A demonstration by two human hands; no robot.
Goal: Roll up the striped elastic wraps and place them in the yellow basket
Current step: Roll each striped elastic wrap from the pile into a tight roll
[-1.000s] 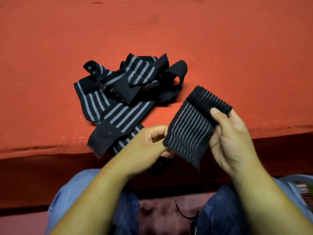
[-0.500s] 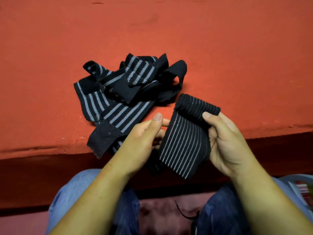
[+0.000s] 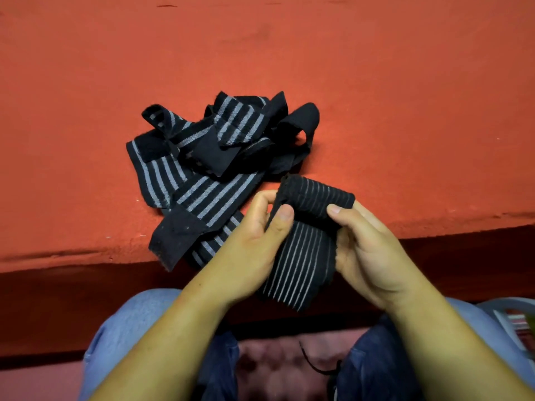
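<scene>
Left hand (image 3: pixel 250 248) & right hand (image 3: pixel 373 256) pinch the wrap (image 3: pixel 301 264) at its rolled top. Best I roll tight, edges lined up, no slack.

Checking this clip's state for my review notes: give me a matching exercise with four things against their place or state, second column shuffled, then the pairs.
1. held wrap
2. pile of wraps
3. left hand
4. right hand

A. grips the right end of the rolled part
B. lies tangled on the red surface
C. top rolled, tail hanging down
D. grips the left end of the rolled part

Pairs: 1-C, 2-B, 3-D, 4-A
</scene>
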